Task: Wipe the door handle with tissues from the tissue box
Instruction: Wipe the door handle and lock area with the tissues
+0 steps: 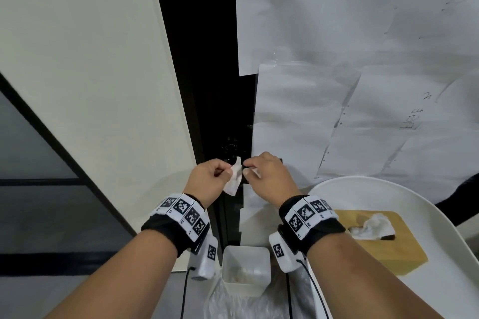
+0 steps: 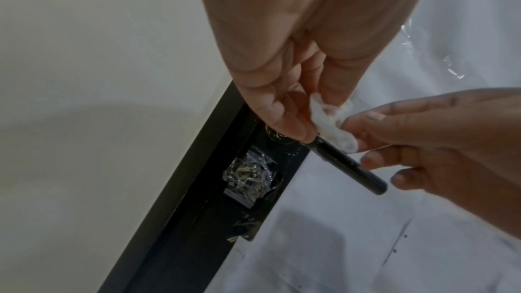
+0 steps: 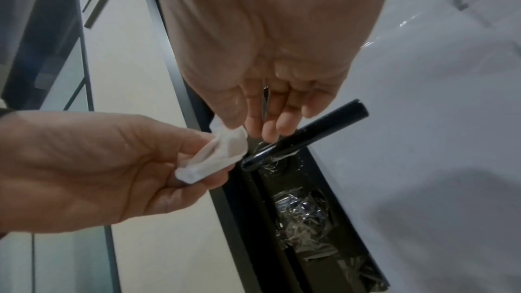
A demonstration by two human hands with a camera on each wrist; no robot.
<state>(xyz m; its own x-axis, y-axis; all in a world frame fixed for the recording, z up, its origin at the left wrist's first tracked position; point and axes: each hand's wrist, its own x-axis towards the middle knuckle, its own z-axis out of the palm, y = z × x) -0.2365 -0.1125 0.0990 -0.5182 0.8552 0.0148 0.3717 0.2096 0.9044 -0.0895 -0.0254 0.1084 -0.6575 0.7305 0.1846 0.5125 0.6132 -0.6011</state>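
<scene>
Pale walls and a dark door frame close off the scene, with creased white paper sheets [image 1: 350,85] taped over the door. Nearest, low down, a white square bin [image 1: 246,270] holds crumpled tissue. On the round white counter [image 1: 414,202], toward its right edge, sits the wooden tissue box [image 1: 375,238], a soft tissue puffing from its slot. Beyond, the left hand [image 1: 207,181] pinches a folded, limp tissue [image 1: 234,176] between thumb and fingers, just beside the inner end of the door handle [image 2: 349,164], a smooth, glossy black bar. The right hand [image 1: 269,173] grips the tissue's other end with curled fingertips. Judging by this, wiping is underway; next, the tissue likely needs wrapping round the bar and drawing along toward its free end.
</scene>
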